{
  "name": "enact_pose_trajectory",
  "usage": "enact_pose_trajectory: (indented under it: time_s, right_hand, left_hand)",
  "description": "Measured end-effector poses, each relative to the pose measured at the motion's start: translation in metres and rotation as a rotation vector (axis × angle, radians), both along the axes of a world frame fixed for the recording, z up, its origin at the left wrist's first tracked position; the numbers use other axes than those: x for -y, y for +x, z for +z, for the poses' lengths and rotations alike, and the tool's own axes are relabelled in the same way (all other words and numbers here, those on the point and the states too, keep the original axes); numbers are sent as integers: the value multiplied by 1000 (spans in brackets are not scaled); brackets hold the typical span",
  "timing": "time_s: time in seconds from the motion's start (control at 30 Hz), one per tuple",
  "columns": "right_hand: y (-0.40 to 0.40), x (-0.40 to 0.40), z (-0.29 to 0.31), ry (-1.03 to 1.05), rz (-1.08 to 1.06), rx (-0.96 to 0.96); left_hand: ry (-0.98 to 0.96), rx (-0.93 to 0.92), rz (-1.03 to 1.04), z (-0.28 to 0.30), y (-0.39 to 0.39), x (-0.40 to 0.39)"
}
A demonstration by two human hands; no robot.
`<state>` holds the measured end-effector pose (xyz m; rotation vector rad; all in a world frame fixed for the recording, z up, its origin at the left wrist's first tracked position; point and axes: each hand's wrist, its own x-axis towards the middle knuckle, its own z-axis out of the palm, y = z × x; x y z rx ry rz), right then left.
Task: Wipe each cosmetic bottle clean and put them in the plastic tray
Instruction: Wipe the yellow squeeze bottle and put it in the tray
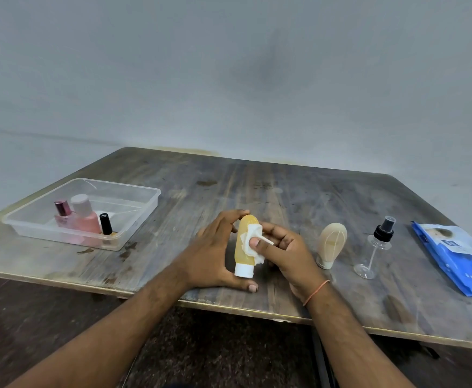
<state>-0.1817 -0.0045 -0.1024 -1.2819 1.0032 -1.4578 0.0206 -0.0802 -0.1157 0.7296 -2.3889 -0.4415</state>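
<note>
Gripping a yellow bottle (243,245) at table centre, the left hand (212,256) spans its length: fingertips curl over the rounded end at 12 o'clock, the thumb lies under the white cap at 6 o'clock. The right hand (282,247) pinches a crumpled white wipe (253,242) between thumb and curled fingers and presses it to the bottle's right flank. The bottle's long axis runs nearly 12 to 6 o'clock, cap toward the person; its body is translucent amber-yellow, its cap flat and white. An orange thread circles the right wrist.

At 3 o'clock of the hands a beige tube (331,245) stands on its cap; further along that line stands a clear spray bottle (374,247) with a black pump, tilted. A blue wipes pack (456,256) lies flat at the table's right edge.

At 10 o'clock sits the clear plastic tray (142,208), holding three upright bottles close together: a pink bottle (64,217) with a dark red cap, a pink bottle with grey cap (85,217), and a small black-capped bottle (106,225). All rest on a worn wooden table (257,186).
</note>
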Motion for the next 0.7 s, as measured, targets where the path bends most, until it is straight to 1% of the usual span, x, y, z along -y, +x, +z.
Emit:
enact_pose_trajectory:
  time_s: [0.1, 0.27, 0.53, 0.6, 0.7]
  right_hand:
    - [1, 2, -2, 17, -51, 4]
    - [5, 3, -5, 23, -118, -70]
    - [1, 5, -7, -14, -150, -92]
    - [2, 6, -6, -32, -264, -105]
    - [-4, 12, -9, -32, -488, 4]
  left_hand:
    - [-4, -4, 12, 1, 1, -2]
    - [-55, -1, 1, 2, 2, -3]
    - [-91, -66, 13, 0, 3, -1]
    - [-88, -91, 13, 0, 4, 0]
    - [-79, -95, 10, 0, 5, -1]
